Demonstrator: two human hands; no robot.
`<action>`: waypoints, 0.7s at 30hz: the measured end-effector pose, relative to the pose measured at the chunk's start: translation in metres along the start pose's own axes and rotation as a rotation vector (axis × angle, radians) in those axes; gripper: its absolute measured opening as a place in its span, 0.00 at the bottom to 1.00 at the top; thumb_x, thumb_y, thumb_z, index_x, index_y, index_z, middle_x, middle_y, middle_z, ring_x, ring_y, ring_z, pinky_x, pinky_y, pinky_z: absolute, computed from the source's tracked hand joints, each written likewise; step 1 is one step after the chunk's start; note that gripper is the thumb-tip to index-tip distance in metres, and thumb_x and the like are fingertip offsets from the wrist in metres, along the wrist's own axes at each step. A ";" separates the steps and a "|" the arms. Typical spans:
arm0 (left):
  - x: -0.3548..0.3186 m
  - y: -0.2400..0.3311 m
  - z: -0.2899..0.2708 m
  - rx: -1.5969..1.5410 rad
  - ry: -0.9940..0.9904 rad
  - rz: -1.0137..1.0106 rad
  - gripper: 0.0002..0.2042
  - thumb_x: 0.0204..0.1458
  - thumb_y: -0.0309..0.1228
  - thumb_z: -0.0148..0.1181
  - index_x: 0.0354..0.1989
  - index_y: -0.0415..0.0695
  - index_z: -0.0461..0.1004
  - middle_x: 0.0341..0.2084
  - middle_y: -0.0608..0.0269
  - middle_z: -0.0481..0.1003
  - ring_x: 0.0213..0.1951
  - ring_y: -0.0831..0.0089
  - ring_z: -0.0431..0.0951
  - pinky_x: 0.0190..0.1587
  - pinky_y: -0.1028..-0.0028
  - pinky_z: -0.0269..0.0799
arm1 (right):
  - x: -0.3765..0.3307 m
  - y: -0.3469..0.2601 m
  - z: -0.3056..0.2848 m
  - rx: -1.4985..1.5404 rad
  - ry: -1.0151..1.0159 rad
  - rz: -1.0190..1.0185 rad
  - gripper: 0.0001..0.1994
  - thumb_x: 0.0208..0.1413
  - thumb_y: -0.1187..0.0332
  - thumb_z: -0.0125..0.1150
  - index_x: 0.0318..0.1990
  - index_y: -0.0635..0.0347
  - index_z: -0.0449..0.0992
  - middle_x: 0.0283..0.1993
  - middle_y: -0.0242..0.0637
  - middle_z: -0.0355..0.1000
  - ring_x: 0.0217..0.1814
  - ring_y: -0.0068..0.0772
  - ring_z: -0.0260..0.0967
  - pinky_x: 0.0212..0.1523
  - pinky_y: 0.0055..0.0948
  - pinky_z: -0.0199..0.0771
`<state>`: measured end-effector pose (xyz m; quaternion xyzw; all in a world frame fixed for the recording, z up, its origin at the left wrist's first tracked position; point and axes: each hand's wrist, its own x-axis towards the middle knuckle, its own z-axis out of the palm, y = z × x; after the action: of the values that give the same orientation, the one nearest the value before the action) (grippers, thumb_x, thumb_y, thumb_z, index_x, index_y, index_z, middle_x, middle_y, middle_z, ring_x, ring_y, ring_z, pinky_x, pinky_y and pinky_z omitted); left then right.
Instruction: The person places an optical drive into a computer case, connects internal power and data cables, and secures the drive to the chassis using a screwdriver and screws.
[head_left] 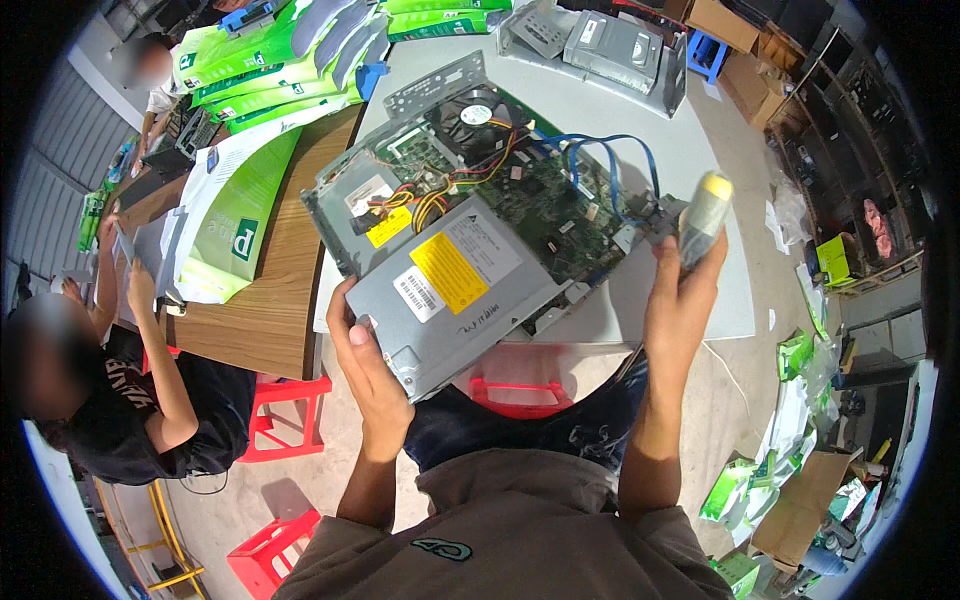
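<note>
An opened desktop computer (590,225) lies tilted across the table in front of me. Its green circuit board, black fan (476,118), blue cables (612,150) and bundled coloured wires are exposed. At its near left sits a flat silver power supply (450,290) with a yellow and white label. My left hand (372,380) is closed round the near left corner of that power supply, thumb on top. In my right hand (683,300) is a screwdriver (706,212) with a clear, yellow-ended handle pointing up; its shaft is hidden. The right fingertips are beside the computer's right corner.
Another metal chassis part (610,60) lies on the table's far side. Green and white sacks (290,60) are stacked at the far left, by a wooden table (270,310). A seated person (140,390) works at left. Red stools (285,420) stand below; shelves (850,170) line the right.
</note>
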<state>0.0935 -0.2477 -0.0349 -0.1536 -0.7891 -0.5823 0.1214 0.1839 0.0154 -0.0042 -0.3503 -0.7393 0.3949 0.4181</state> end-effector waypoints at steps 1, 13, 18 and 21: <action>-0.003 0.003 0.004 -0.012 0.013 -0.013 0.30 0.71 0.50 0.32 0.68 0.37 0.59 0.61 0.47 0.64 0.63 0.60 0.64 0.67 0.63 0.54 | 0.003 -0.002 0.000 -0.029 0.005 0.023 0.29 0.66 0.69 0.54 0.72 0.65 0.55 0.46 0.60 0.77 0.44 0.48 0.78 0.49 0.40 0.72; -0.047 0.014 0.027 0.067 0.100 0.051 0.37 0.60 0.39 0.49 0.73 0.29 0.44 0.67 0.32 0.53 0.67 0.40 0.54 0.71 0.49 0.42 | 0.112 -0.009 0.060 -0.036 -0.471 -0.068 0.34 0.61 0.62 0.55 0.71 0.69 0.53 0.48 0.73 0.74 0.55 0.71 0.73 0.59 0.49 0.69; -0.065 0.032 0.032 0.167 -0.128 0.088 0.42 0.61 0.35 0.54 0.76 0.31 0.35 0.70 0.32 0.47 0.71 0.42 0.49 0.72 0.50 0.39 | 0.152 -0.001 0.094 -0.130 -0.560 -0.143 0.33 0.56 0.65 0.56 0.66 0.76 0.56 0.51 0.74 0.73 0.57 0.70 0.73 0.60 0.50 0.69; -0.072 0.049 0.046 0.176 -0.228 0.110 0.48 0.59 0.34 0.59 0.75 0.28 0.29 0.70 0.26 0.44 0.69 0.38 0.50 0.71 0.48 0.39 | 0.178 0.002 0.124 -0.223 -0.569 -0.248 0.31 0.59 0.67 0.59 0.67 0.71 0.59 0.49 0.53 0.75 0.46 0.40 0.77 0.49 0.38 0.74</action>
<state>0.1780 -0.1977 -0.0323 -0.2505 -0.8362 -0.4820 0.0756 0.0008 0.1309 0.0129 -0.1768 -0.9021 0.3397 0.1987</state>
